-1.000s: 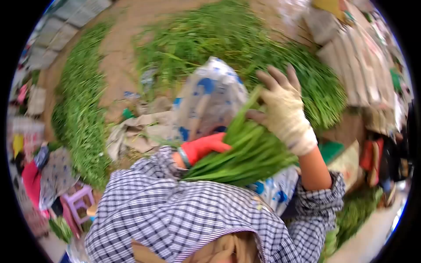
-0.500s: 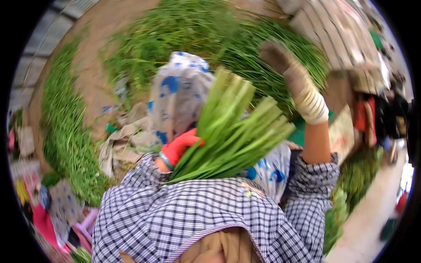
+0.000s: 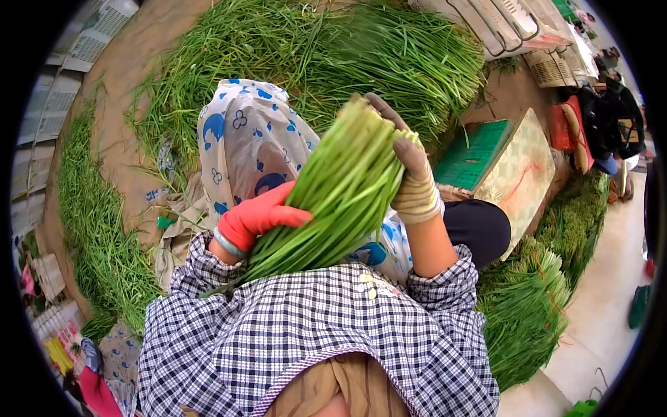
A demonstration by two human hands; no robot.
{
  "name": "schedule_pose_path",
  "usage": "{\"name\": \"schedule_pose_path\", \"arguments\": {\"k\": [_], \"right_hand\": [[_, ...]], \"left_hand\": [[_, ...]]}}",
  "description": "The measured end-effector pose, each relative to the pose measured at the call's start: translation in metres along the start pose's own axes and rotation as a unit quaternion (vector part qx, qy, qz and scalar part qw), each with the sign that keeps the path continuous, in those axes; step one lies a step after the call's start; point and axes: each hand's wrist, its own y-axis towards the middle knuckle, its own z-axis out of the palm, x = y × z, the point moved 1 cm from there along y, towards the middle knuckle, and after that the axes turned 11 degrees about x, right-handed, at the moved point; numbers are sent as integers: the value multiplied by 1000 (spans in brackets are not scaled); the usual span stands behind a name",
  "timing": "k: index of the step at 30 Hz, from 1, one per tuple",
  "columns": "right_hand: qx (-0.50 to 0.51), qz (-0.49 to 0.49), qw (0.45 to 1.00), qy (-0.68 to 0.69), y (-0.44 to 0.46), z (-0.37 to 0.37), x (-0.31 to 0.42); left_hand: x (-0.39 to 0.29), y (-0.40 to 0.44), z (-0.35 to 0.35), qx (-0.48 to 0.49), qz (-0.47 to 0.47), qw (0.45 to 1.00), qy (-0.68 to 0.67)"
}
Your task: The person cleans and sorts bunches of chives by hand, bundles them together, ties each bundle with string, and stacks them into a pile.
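A thick bunch of garlic chives [image 3: 340, 181] lies slanted across my lap, its pale cut ends up and its leaf tips against my checked top. My left hand [image 3: 260, 217], in a red glove, grips the bunch low on its left side, with the thumb across the front. My right hand [image 3: 411, 170], in a grey-brown glove with a striped cuff, is curled around the upper right side by the cut ends. Some of its fingers are hidden behind the stalks. Under the bunch, a white plastic sheet with blue prints [image 3: 240, 132] covers my knees.
Loose greens are heaped ahead of me [image 3: 389, 62] and along the left [image 3: 104, 229]. Tied bundles [image 3: 524, 313] stand at my right. A green-topped block [image 3: 476, 156] and a patterned board [image 3: 524, 184] are beside my right knee. Plastic crates [image 3: 500, 24] stand at the upper right.
My right hand has come down from the raised position at right onto the bunch. The fanned-out stalks are now gathered closer together. My left hand has kept its grip.
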Motion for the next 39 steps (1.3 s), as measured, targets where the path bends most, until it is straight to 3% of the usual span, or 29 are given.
{"name": "schedule_pose_path", "arguments": {"k": [2,3,5,6,9,13,15,17,20,22,23,25,29,31,32,35,37,38,39], "right_hand": [[0,37,999,4,9,0,5],[-8,60,998,10,16,-6,-3],[-2,58,998,-5,18,-17,-10],[-14,57,998,-25,17,-16,-9],[-82,-29,989,-116,4,-24,-10],[-150,-70,981,-98,-27,-33,-7],[-168,-43,980,-100,-42,-31,-18],[-65,1,998,3,-48,-18,-20],[-82,1,996,31,-43,1,-14],[76,43,993,77,-29,-1,-8],[82,48,993,74,-23,1,-6],[116,60,989,75,-11,10,-6],[119,25,991,61,-1,18,-7],[96,16,994,-39,-3,14,-1],[82,-18,996,-27,-2,13,-5],[52,-37,998,10,-6,3,-12],[6,-53,998,34,-7,1,-16],[36,-64,997,36,-6,0,-17],[34,-71,997,19,-6,0,-18]], "left_hand": [[9,-8,-2,7,55,988,-146],[24,-8,-17,-39,7,995,-93],[59,-15,-19,-67,88,975,-195],[70,-18,-33,-66,82,975,-193],[83,-26,-49,35,101,959,-261],[63,-31,-30,-97,91,966,-223],[50,-22,-23,-72,76,975,-198],[31,-9,-8,-50,55,980,-186],[11,7,19,-14,-6,997,-72],[0,10,31,-12,-40,999,-22],[2,11,27,-15,-32,999,-23],[9,13,15,51,-104,992,-42],[14,11,6,74,-92,989,-88],[13,12,0,114,-66,991,-30],[3,13,-7,129,-19,987,97],[-36,-2,-19,31,54,936,347],[-51,1,-17,-20,93,951,296],[-54,10,-12,-61,134,894,422],[-54,18,-6,-75,131,896,418]]}}
